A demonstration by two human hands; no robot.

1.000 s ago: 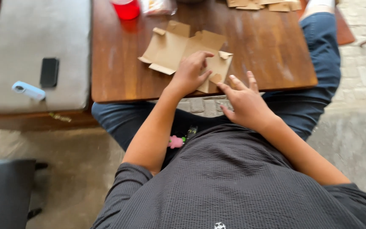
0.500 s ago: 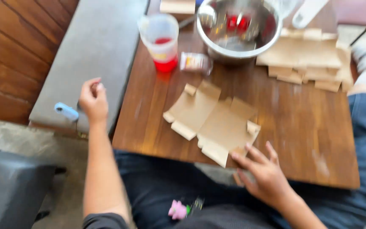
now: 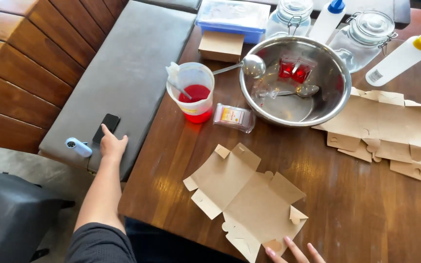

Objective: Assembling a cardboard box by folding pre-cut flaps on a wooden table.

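— What are the hands doing at this moment?

— The left hand (image 3: 112, 145) is stretching out to the left of the frame over the grey bench cushion (image 3: 123, 73). Its fingers are lying mostly flat and loosely spread, with the forefinger tip touching the lower edge of a black phone (image 3: 106, 127). It is gripping nothing.

— And the other one?

— The right hand (image 3: 296, 252) is only peeking in at the bottom edge. Just the fingertips are showing, spread open and pressing on the lower corner of the flat cardboard box blank (image 3: 246, 198). It is not clutching anything either.

— Where is that blank lying?

— It is lying unfolded on the wooden surface (image 3: 366, 204), in the lower middle of the frame, flaps out.

— What is sitting around it?

— A small blue and white gadget (image 3: 78, 146) is lying just left of the left hand. Above the blank, a plastic cup of red liquid (image 3: 193, 93) is standing beside a small pink packet (image 3: 233, 117). To the right of them a steel bowl (image 3: 296, 80) is holding a spoon and red sachets. A stack of more cardboard blanks (image 3: 391, 129) is resting at the right edge, with a yellow-capped squeeze bottle (image 3: 399, 58) above it.
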